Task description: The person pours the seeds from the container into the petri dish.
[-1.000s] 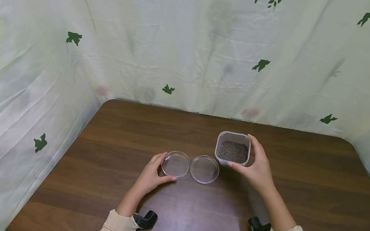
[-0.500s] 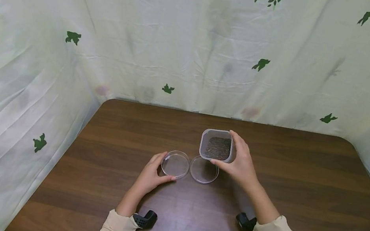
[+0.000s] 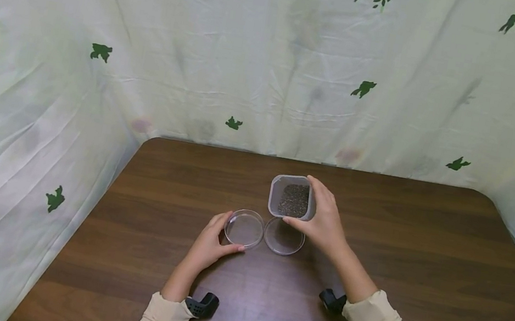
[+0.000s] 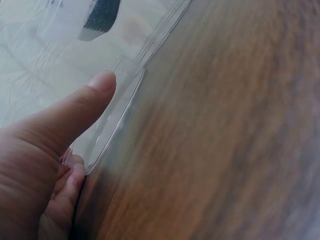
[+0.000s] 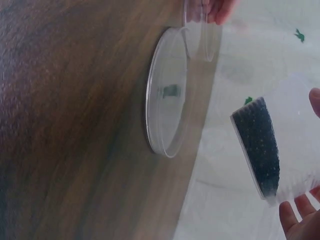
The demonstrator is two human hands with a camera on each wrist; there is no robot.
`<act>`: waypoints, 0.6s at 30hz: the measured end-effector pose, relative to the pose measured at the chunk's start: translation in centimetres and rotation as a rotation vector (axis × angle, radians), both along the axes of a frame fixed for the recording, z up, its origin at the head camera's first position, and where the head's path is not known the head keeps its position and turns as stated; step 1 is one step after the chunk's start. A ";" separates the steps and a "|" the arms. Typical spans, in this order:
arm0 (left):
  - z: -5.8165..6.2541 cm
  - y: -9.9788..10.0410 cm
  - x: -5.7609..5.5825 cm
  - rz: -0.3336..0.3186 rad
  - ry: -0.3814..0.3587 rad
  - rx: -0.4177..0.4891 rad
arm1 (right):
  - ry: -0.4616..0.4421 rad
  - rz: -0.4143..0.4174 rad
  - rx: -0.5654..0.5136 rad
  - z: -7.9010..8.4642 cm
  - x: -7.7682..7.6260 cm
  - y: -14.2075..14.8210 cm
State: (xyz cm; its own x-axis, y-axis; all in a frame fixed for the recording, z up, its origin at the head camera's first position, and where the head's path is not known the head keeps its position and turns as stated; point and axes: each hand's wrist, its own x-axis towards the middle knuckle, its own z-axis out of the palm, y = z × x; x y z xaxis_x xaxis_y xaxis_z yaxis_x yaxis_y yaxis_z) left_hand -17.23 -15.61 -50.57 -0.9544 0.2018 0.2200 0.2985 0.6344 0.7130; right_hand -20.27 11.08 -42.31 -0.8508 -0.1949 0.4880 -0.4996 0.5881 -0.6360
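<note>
Two clear petri dishes rest side by side on the table. In the head view my left hand [image 3: 206, 250] grips the left dish [image 3: 244, 228] by its rim, thumb at the near side and fingers round the far left. The right dish [image 3: 284, 240] sits close beside it. My right hand [image 3: 326, 227] holds a translucent square plastic tub [image 3: 274, 195], part filled with dark fine grains [image 3: 294, 200]. Raised off the table, the tub overlaps the far edge of the right dish. The right wrist view shows the tub [image 5: 300, 135] tilted, grains settled at its bottom.
The brown wooden table [image 3: 423, 252] ends at a pale curtain [image 3: 263, 56] with green bird and leaf prints. Black wrist cameras [image 3: 204, 305] sit by both sleeves.
My right hand has carried the tub leftward, from right of the dishes to over the far edge of the right dish. My left hand and both dishes have stayed put.
</note>
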 end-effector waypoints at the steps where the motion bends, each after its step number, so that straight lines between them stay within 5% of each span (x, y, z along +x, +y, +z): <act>1: 0.0 0.0 0.0 -0.001 0.000 0.001 | 0.006 0.003 0.004 -0.1 -0.1 -0.1; 18: 0.2 0.2 0.0 -0.011 -0.005 0.003 | 0.098 0.070 0.055 -1.0 -0.4 -1.8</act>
State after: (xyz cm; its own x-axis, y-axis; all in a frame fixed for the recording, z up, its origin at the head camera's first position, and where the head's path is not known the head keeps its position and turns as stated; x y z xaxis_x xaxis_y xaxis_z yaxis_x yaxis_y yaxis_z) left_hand -17.22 -15.46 -50.34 -0.9533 0.2113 0.2159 0.3017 0.6288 0.7167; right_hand -20.69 9.31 -43.26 -0.7830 -0.2806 0.5551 -0.5987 0.5820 -0.5503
